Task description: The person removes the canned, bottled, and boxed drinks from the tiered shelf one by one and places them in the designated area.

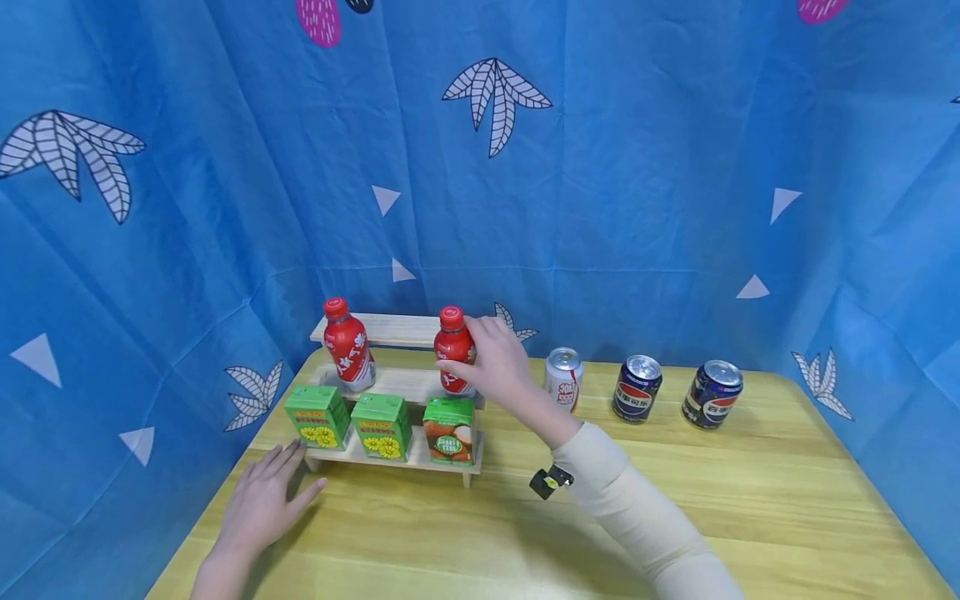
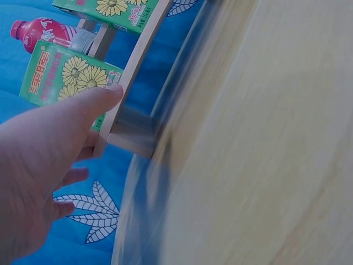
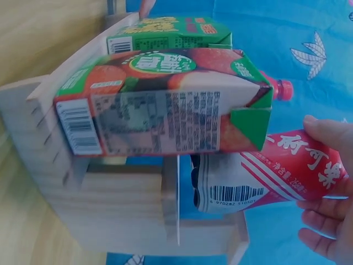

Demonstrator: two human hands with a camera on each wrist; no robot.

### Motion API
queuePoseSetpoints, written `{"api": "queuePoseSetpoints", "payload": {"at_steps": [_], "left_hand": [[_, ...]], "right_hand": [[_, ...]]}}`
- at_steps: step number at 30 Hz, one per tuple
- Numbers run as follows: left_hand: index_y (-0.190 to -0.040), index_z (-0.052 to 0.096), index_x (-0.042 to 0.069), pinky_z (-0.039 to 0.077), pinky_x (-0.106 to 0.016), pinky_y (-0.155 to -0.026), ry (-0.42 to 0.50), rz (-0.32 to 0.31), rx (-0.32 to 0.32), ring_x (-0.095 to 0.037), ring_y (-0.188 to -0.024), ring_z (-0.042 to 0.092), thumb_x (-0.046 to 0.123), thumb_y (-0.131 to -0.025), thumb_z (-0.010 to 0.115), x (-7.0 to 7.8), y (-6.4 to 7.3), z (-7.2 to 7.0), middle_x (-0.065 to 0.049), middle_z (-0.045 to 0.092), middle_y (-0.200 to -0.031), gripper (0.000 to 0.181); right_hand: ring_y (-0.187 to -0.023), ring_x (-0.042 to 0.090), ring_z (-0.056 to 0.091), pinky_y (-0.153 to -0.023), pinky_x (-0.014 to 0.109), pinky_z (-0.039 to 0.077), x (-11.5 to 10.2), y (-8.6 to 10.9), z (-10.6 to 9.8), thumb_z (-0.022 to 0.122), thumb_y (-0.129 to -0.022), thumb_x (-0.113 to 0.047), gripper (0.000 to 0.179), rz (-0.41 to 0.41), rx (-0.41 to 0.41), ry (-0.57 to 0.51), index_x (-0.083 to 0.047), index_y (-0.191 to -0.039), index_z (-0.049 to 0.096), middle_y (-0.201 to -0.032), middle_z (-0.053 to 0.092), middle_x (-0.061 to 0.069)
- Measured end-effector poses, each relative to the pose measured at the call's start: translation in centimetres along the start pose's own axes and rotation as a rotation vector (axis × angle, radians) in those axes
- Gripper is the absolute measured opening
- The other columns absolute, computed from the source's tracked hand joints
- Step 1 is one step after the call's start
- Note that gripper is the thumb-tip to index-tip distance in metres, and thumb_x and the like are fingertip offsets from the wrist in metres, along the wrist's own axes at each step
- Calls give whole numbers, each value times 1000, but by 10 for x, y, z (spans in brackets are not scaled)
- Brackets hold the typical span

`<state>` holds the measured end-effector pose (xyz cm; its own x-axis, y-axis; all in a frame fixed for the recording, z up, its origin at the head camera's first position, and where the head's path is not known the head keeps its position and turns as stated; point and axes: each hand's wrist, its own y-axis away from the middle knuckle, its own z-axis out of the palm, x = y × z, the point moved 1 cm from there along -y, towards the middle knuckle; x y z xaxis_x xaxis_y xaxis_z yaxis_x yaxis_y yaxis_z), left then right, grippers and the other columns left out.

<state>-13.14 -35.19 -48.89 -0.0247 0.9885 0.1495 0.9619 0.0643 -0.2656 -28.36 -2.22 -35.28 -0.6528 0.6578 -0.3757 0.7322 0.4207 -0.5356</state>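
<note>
My right hand [image 1: 495,354] grips a red bottle [image 1: 452,342] over the right end of the wooden tiered rack [image 1: 405,381]. In the right wrist view the bottle's base [image 3: 220,187] is close over the rack's step, behind the lychee-pictured juice box [image 3: 165,105]. My left hand [image 1: 258,504] is at the rack's front left corner with its fingers extended, its thumb right at the bottom board's edge in the left wrist view. A green drink box with yellow flowers [image 1: 318,417] stands just beyond it.
Another red bottle [image 1: 348,346] stands at the rack's left, behind the boxes. A second flower box [image 1: 382,427] is in the middle of the front row. To the right stand a white can [image 1: 564,379] and two dark blue cans [image 1: 637,388]. Blue curtains [image 1: 600,208] surround the table [image 1: 600,467].
</note>
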Motion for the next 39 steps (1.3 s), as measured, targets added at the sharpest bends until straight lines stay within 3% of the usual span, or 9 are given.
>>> {"api": "queuePoseSetpoints", "payload": {"at_steps": [13,39], "left_hand": [[-138,51,-1,28,-70,-109,-10,18,33,-48,-133,42,55,-90,61,1,1,0,-23,49,-144,74],[-140,49,-1,26,-70,-111,-11,-2,-9,-48,-135,39,57,-91,57,1,-1,-1,-23,46,-146,77]], "right_hand": [[-108,23,54,-84,39,54,25,20,-17,77,-81,-46,59,-21,42,25,-8,-123,58,-113,66,6],[-109,26,54,-86,44,52,68,76,-59,81,-77,-42,57,91,45,65,-8,-117,59,-109,66,8]]}}
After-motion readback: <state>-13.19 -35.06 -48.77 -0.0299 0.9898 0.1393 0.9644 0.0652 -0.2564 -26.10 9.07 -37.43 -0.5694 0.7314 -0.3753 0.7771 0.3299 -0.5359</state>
